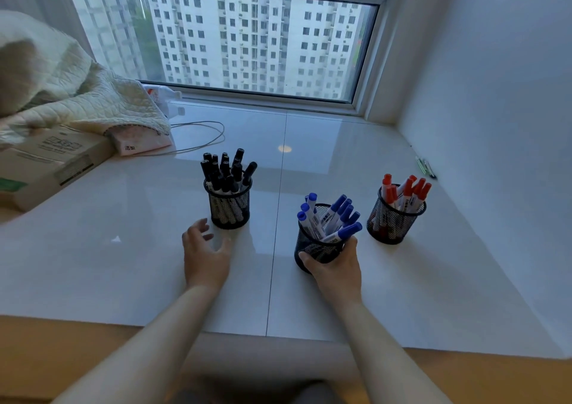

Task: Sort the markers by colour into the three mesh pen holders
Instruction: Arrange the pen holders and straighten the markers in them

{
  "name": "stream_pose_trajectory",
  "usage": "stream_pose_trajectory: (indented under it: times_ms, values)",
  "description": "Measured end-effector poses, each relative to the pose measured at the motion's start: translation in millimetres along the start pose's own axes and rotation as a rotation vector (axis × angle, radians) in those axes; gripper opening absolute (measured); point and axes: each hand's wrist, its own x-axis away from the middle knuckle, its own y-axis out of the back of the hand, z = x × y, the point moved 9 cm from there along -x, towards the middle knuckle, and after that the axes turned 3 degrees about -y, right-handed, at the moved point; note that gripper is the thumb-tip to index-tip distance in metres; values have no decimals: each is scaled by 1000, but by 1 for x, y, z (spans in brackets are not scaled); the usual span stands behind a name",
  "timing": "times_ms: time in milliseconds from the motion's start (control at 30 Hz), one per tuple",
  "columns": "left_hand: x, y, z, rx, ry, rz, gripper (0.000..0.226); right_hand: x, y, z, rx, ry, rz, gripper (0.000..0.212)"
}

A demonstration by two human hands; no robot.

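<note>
Three round black mesh cups on a shiny white sill [154,224]. Black markers [226,171] packed in the left holder [230,210], blue markers [331,217] in the middle holder [312,248], red markers [405,190] in the right holder [393,222]. Right hand [335,267] wrapped around the middle holder, fingers curled on its wire wall. Left hand [205,253] loose and spread, just beside the left holder, holding nothing. Soft quilted blanket [62,78], cardboard box [46,159] and thin looped cable [204,137] far back on the left.

Right hand [335,269] around the blue-marker holder [315,245], left hand [205,253] spread beside the black-marker holder [229,207].
</note>
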Motion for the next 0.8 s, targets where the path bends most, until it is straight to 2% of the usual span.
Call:
stream_pose_trajectory:
  times_ms: [100,200,333,433,533,567,633,733,800]
  values:
    - [28,-12,-18,57,-64,104,31,21,-1,-1,-19,5,35,72]
    - [59,-26,-45,90,-168,229,20,40,-3,2,-26,27,60,73]
    - [85,-27,-67,198,-196,239,20,49,-4,8,16,26,119,77]
    - [92,-29,-75,205,-168,264,28,52,7,14,-56,37,184,77]
    - [91,-28,-86,170,-181,287,30,57,23,18,-28,41,261,113]
    - [89,-28,-91,145,-197,304,29,59,31,23,-23,59,260,116]
    - [84,-33,-101,71,-233,351,27,58,56,43,-81,154,153,101]
    - [77,-42,-112,-62,-272,397,27,51,93,88,-49,372,-69,60]
    - [73,-44,-117,-107,-300,391,27,40,92,119,112,483,-49,39]
